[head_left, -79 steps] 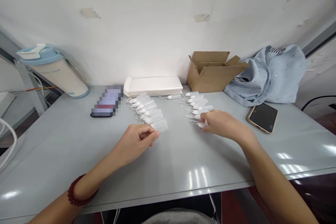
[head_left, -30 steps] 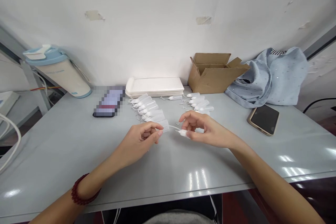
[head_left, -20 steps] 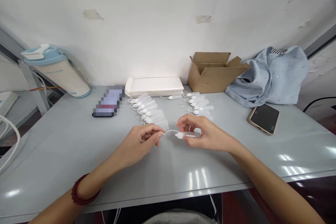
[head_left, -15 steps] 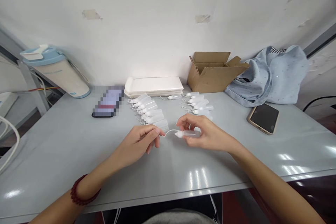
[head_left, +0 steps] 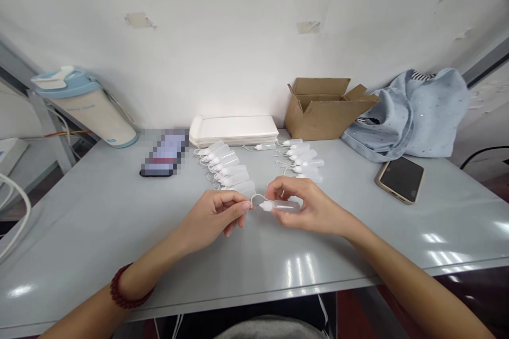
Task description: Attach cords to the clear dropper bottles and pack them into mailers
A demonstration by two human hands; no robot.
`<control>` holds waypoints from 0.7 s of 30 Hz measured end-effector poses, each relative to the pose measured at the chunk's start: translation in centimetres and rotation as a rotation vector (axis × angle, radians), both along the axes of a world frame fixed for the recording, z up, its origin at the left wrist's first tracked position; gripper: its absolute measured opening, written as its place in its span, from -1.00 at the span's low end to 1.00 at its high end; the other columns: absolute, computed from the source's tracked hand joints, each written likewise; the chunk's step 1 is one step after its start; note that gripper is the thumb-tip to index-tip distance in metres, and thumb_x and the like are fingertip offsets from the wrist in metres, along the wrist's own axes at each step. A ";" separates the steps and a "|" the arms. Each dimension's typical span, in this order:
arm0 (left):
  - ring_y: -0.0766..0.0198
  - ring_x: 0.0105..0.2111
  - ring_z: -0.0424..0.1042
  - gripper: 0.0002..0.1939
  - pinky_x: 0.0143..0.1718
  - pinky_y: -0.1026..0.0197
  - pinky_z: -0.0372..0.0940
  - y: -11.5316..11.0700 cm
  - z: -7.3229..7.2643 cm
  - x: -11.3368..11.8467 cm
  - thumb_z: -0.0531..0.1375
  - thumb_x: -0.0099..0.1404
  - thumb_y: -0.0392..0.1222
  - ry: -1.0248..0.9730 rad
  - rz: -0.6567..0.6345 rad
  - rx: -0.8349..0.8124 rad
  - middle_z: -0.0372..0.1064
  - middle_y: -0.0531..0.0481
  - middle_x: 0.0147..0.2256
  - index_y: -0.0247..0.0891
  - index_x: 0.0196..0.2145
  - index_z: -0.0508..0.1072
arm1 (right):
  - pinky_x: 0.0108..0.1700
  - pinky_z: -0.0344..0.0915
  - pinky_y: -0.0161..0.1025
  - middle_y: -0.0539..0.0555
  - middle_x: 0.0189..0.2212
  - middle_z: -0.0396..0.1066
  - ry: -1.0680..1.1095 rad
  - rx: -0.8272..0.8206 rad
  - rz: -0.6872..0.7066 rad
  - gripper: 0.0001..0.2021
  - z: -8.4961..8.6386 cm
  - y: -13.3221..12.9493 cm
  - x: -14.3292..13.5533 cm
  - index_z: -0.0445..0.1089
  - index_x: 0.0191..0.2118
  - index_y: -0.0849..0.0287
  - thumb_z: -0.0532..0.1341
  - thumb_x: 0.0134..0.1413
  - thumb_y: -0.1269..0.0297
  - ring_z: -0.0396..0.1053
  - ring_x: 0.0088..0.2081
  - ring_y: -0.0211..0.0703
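A small translucent dropper bottle (head_left: 287, 206) with a white tip lies in my right hand (head_left: 306, 204), its tip pointing left. My left hand (head_left: 220, 214) pinches the end of a thin white cord (head_left: 258, 197), which arches over to the bottle's tip. Just beyond my left hand, a slanted row of similar bottles (head_left: 233, 172) with white cords rests on the table. Another group of these bottles (head_left: 305, 156) lies past my right hand, and a single bottle (head_left: 265, 146) sits between the two groups.
At the back, a stack of white envelopes (head_left: 238, 126) stands beside an open cardboard box (head_left: 326, 119). A light blue bag (head_left: 429, 111) and a phone (head_left: 401, 179) are on the right. Leftward are another phone (head_left: 165, 153) and a tumbler (head_left: 93, 116).
The bottle in my right hand has shifted slightly left and down, closer to my left fingers. The cord between the hands now bends into a tighter arch.
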State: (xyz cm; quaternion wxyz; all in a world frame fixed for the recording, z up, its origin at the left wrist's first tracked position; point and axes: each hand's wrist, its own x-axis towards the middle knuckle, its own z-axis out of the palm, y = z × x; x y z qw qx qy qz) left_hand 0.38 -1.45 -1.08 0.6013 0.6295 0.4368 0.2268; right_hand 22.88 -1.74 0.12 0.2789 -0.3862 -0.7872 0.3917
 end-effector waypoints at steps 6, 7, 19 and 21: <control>0.49 -0.66 0.16 -0.70 -0.56 0.37 0.09 0.0 -0.2 0.1 0.13 0.28 -0.03 -0.071 0.042 -0.039 0.27 0.16 -0.59 -0.29 -0.49 0.42 | -0.27 0.24 -0.30 -0.04 -0.37 0.35 0.004 -0.013 -0.005 -0.85 -0.1 0.1 0.0 0.32 -0.30 0.17 0.20 -0.07 0.49 0.26 -0.35 -0.30; 0.50 -0.66 0.15 -0.69 -0.56 0.37 0.09 0.0 -0.2 0.1 0.14 0.28 -0.04 -0.078 0.052 -0.043 0.26 0.16 -0.60 -0.30 -0.52 0.40 | -0.26 0.24 -0.30 -0.04 -0.37 0.36 0.005 -0.015 -0.004 -0.85 0.0 0.1 0.0 0.32 -0.30 0.17 0.20 -0.07 0.49 0.26 -0.35 -0.30; 0.48 -0.66 0.14 -0.70 -0.57 0.36 0.06 -0.1 -0.2 0.4 0.15 0.27 -0.06 -0.092 0.067 -0.081 0.25 0.16 -0.60 -0.30 -0.52 0.40 | -0.27 0.24 -0.29 -0.04 -0.36 0.36 0.012 -0.034 0.013 -0.87 -0.1 0.1 0.0 0.33 -0.31 0.17 0.21 -0.05 0.46 0.27 -0.35 -0.28; 0.48 -0.66 0.14 -0.70 -0.58 0.36 0.06 -0.1 -0.2 0.4 0.15 0.27 -0.05 -0.093 0.069 -0.082 0.25 0.15 -0.60 -0.30 -0.51 0.41 | -0.27 0.24 -0.29 -0.04 -0.37 0.36 0.012 -0.036 0.017 -0.87 -0.1 0.1 -0.1 0.33 -0.31 0.17 0.21 -0.06 0.46 0.27 -0.35 -0.29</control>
